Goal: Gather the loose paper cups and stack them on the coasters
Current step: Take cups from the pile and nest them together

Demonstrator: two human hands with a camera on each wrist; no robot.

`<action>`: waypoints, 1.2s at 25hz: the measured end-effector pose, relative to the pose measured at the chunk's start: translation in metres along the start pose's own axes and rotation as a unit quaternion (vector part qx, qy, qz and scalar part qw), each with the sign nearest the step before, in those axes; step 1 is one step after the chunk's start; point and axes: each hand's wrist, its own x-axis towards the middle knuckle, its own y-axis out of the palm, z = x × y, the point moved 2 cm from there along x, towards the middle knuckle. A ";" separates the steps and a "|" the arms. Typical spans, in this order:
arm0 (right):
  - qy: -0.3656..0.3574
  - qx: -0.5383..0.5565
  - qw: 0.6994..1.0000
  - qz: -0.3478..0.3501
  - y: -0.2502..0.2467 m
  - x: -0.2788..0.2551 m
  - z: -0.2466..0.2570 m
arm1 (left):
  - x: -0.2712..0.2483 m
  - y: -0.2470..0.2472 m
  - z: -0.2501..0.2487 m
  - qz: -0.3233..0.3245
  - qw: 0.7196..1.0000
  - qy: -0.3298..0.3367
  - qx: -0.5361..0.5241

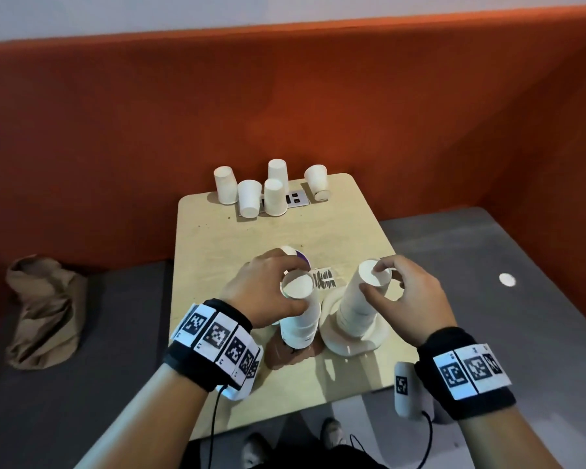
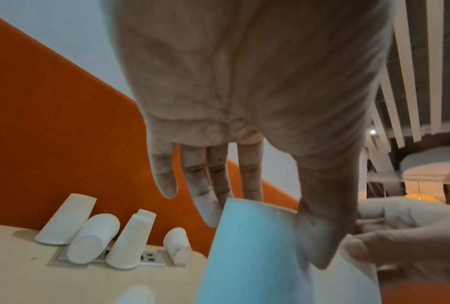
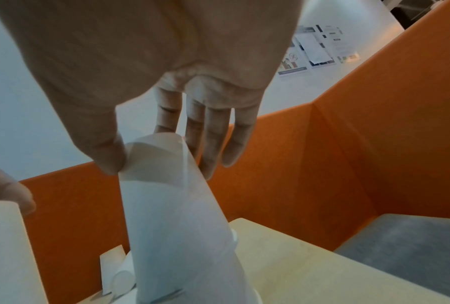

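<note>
Two stacks of upturned white paper cups stand near the front of the wooden table. The left stack sits on a brown coaster. My left hand holds its top cup between thumb and fingers, as the left wrist view shows of that stack and hand. The right stack stands on a white coaster. My right hand pinches its top cup, thumb on one side and fingers on the other of the stack. Several loose cups stand at the far edge.
A socket panel is set into the table among the loose cups. A barcode label lies between the stacks. A crumpled brown bag lies on the grey seat at left, and a white disc at right. An orange padded wall closes the back.
</note>
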 end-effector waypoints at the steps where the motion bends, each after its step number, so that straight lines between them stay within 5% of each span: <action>1: 0.000 -0.003 1.000 0.005 0.004 0.000 -0.003 | 0.001 0.006 0.002 0.013 1.000 -0.005 0.002; 15: -0.017 -0.013 1.000 0.021 0.021 0.007 -0.024 | 0.023 0.021 0.020 0.134 0.991 -0.022 -0.022; 18: -0.031 0.009 0.999 -0.039 0.009 0.007 -0.019 | 0.035 0.003 0.034 0.056 0.990 -0.067 -0.109; 20: -0.050 0.002 0.998 -0.047 0.004 0.015 -0.012 | 0.052 -0.008 0.049 0.009 0.990 -0.119 -0.070; 24: -0.098 -0.042 0.994 -0.013 -0.006 0.043 0.007 | 0.084 0.005 0.082 0.111 0.960 -0.235 0.099; 30: -0.085 -0.031 0.996 -0.012 -0.009 0.045 0.003 | 0.092 0.054 0.115 0.098 0.957 -0.271 -0.010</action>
